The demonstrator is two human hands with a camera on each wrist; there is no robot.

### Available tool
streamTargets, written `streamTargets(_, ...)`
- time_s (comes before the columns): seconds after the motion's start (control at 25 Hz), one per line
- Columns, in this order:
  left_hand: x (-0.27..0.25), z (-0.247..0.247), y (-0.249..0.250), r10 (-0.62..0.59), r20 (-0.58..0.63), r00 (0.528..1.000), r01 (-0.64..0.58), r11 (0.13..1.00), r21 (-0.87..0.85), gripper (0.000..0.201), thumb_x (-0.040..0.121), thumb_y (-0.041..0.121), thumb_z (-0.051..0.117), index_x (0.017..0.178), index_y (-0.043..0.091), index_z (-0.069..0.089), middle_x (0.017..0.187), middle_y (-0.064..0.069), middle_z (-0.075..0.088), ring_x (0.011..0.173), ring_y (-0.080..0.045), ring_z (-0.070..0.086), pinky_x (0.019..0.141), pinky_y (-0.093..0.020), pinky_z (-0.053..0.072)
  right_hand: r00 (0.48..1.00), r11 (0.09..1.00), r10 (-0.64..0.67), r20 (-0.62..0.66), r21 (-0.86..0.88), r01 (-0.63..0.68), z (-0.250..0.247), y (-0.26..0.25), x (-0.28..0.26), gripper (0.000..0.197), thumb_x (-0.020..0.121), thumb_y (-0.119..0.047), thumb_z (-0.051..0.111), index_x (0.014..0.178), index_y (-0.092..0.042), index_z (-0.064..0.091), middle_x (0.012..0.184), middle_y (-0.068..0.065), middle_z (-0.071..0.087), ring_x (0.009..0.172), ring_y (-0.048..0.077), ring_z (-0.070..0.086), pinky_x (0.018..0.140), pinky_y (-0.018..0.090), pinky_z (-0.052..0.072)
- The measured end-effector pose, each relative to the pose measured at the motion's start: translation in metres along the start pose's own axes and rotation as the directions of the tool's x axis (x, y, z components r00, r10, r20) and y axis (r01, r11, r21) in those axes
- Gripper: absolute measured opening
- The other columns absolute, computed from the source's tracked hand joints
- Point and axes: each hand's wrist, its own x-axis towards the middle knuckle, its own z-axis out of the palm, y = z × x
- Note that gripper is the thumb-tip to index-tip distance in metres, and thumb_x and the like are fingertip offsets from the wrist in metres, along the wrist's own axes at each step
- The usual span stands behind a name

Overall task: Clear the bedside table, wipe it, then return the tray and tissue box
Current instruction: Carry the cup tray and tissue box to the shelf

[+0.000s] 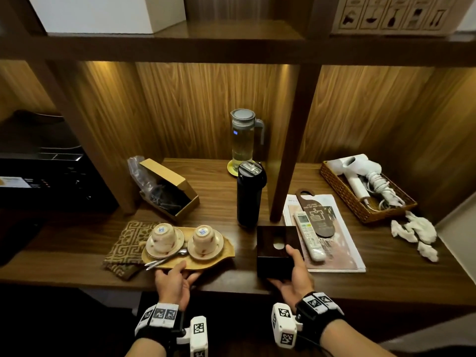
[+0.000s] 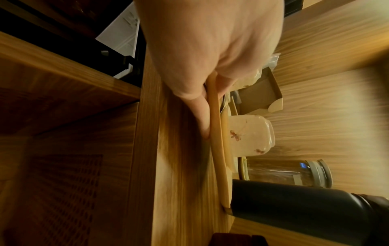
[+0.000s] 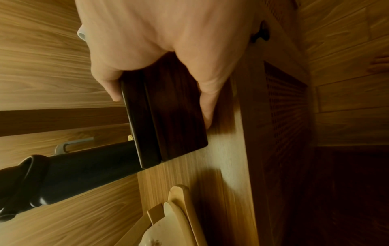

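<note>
Left hand: the left hand point(image 1: 173, 279) gripped the near edge of the wooden tray point(image 1: 223, 249), thumb on top of the rim and fingers point(image 2: 202, 116) tucked underneath, as the left wrist view showed.
Right hand: the right hand point(image 1: 293, 274) held the dark tissue box point(image 1: 277, 249) by its near right corner, thumb on the lid, fingers under the base.
Tray: it lay just ahead of the left hand on the table point(image 1: 386, 274), its near edge at the table's front; whether it was lifted off the wood I could not tell.
On the tray: two upturned cups point(image 1: 162, 234) on saucers point(image 1: 204, 247) and two spoons point(image 1: 164, 260) pointing toward the left hand.
Tissue box: it sat directly ahead of the right hand, between both hands, with its near side at the table's front edge.
Left of the left hand: a patterned cloth point(image 1: 126, 244) lay partly under the tray's far end.
Beyond the hands: a black flask point(image 1: 249, 197), a glass jug point(image 1: 244, 140) and an open cardboard box point(image 1: 168, 188).
Right of the right hand: a remote point(image 1: 309, 235), a door hanger point(image 1: 315, 212), a wicker basket point(image 1: 360, 210) with a hair dryer point(image 1: 360, 173), and crumpled tissues point(image 1: 414, 233).
</note>
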Motion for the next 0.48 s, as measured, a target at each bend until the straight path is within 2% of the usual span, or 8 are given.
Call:
streamTargets(0.12,0.005,0.003,-0.002,-0.003,-0.018,1.000,0.003,1.000,0.030,0.064,0.097,-0.018,0.053,0.150,0.012,0.035,0.133,-0.026,0.062,0.096,-0.034,0.070,0.056,-0.059,0.064,1.000,1.000,-0.014,-0.022,-0.009,0.014,0.002,0.002,0.000,0.060,0.082,-0.032,0.084,0.134,-0.009,0.067,0.130,0.024,0.074,0.119,0.040,0.070,0.077,0.057,0.063)
streamTargets(0.2,0.006,0.006,-0.004,-0.009,-0.016,1.000,0.010,0.999,0.043,0.062,0.097,-0.018,0.053,0.148,0.013,0.037,0.138,-0.028,0.060,0.096,-0.035,0.070,0.070,-0.065,0.064,0.999,0.999,-0.022,-0.045,-0.033,0.020,0.001,0.003,0.001,0.061,0.081,-0.033,0.086,0.134,-0.009,0.067,0.128,0.021,0.075,0.118,0.037,0.071,0.081,0.057,0.063)
streamTargets(0.28,0.007,0.009,-0.005,-0.023,-0.009,1.000,0.023,0.999,0.045,0.061,0.096,-0.019,0.052,0.147,0.013,0.037,0.141,-0.029,0.059,0.100,-0.037,0.070,0.085,-0.070,0.056,0.997,0.998,-0.032,-0.063,-0.056,0.028,0.000,0.004,0.001,0.063,0.078,-0.033,0.089,0.133,-0.011,0.068,0.126,0.019,0.076,0.116,0.035,0.071,0.084,0.057,0.062)
streamTargets(0.32,0.008,0.010,-0.006,-0.032,-0.009,0.999,0.032,0.998,0.047,0.062,0.096,-0.020,0.052,0.147,0.012,0.037,0.142,-0.030,0.058,0.105,-0.040,0.069,0.089,-0.071,0.053,0.997,0.997,-0.035,-0.070,-0.066,0.031,-0.001,0.004,0.002,0.063,0.077,-0.033,0.090,0.132,-0.012,0.068,0.126,0.017,0.076,0.116,0.034,0.071,0.083,0.056,0.062)
streamTargets(0.4,0.008,0.011,-0.010,-0.044,-0.016,0.999,0.045,0.997,0.059,0.063,0.096,-0.020,0.052,0.148,0.012,0.036,0.143,-0.030,0.057,0.118,-0.046,0.066,0.092,-0.072,0.052,0.997,0.996,-0.035,-0.062,-0.081,0.030,-0.002,0.003,0.000,0.058,0.077,-0.033,0.090,0.129,-0.013,0.070,0.123,0.016,0.077,0.116,0.033,0.072,0.081,0.053,0.062)
streamTargets(0.48,0.010,0.011,-0.011,-0.056,-0.034,0.998,0.058,0.996,0.067,0.064,0.096,-0.019,0.053,0.149,0.012,0.036,0.144,-0.029,0.057,0.121,-0.046,0.064,0.091,-0.070,0.053,0.999,0.995,-0.024,-0.046,-0.096,0.019,-0.002,0.003,-0.003,0.053,0.079,-0.030,0.089,0.126,-0.012,0.071,0.120,0.016,0.078,0.115,0.033,0.072,0.084,0.054,0.062)
